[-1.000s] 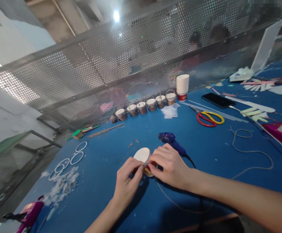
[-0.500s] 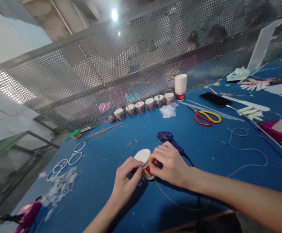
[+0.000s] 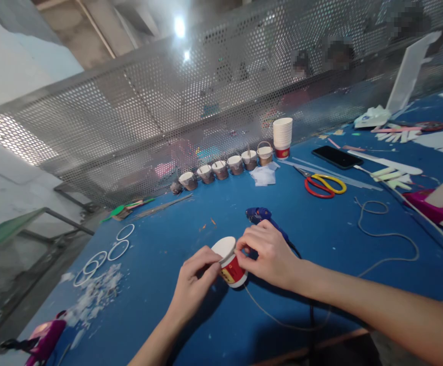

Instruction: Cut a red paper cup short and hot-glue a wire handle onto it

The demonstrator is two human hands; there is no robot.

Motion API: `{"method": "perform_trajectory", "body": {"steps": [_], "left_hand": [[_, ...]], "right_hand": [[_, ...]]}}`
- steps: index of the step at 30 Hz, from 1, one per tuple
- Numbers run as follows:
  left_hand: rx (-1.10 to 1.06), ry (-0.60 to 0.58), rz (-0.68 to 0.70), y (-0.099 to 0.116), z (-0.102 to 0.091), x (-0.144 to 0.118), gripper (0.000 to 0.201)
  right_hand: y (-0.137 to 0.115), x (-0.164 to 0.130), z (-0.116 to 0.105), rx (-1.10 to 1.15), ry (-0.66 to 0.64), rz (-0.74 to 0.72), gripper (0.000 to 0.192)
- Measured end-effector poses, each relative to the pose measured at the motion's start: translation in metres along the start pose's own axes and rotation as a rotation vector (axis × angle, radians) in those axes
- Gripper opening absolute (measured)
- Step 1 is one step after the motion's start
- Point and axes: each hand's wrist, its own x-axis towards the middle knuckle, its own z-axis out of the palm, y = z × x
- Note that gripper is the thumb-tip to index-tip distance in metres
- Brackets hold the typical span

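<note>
- Gripping a small red-and-white paper cup (image 3: 230, 264) from both sides, the two hands meet low on the blue counter (image 3: 320, 234).
- Left hand (image 3: 193, 284) has its fingers (image 3: 206, 256) pinched on the cup's near left wall, thumb below.
- Right hand (image 3: 269, 254) has its fingers closed on the cup's right side by the white flat end, which faces up and away.
- Cup is tilted, apparently just above the counter.
- Blue hot-glue gun (image 3: 264, 218) lies just behind the right hand, its black cord running under the wrist.
- Red-and-yellow scissors (image 3: 324, 184), a black phone (image 3: 334, 157) and a stack of white paper cups (image 3: 283, 136) lie farther back.
</note>
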Motion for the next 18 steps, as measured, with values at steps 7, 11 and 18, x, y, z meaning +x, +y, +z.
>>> {"method": "perform_trajectory", "body": {"steps": [7,11,18], "left_hand": [[-0.254,-0.060,-0.201,-0.011,-0.009,0.004,0.021],[-0.326,-0.077,-0.256,-0.008,-0.011,0.006,0.023],[-0.089,-0.137,-0.188,-0.005,-0.009,0.006,0.019]], "right_hand": [[0.003,0.000,-0.007,0.250,-0.072,0.222,0.013],[0.001,-0.003,-0.005,0.293,-0.119,0.215,0.004],[0.002,-0.010,0.008,0.186,-0.153,0.129,0.011]]}}
